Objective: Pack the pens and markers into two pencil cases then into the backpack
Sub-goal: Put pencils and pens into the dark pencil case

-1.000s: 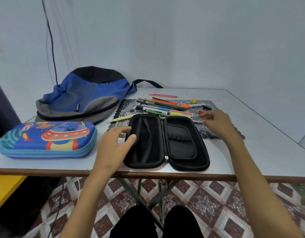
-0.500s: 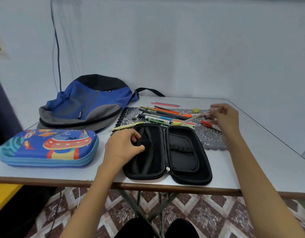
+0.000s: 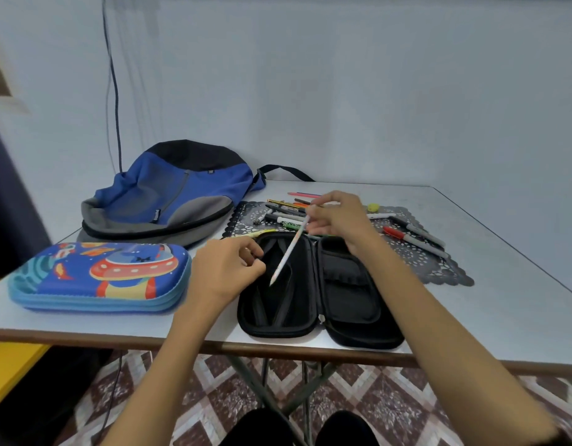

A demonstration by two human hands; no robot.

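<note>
Head view: open black pencil case at the near desk edge, centre.
Right grip: right hand pinches pale pen, tip angled down over the case's left half.
Left grip: left hand, fingers curled on the case's left rim.
Loose pens and markers: on dark lace mat, just beyond the case.
Blue rocket case: closed, near left.
Backpack: far left, lying flat.

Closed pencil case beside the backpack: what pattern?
Blue hard-shell pencil case: red cartoon spaceship print, head view.
</note>
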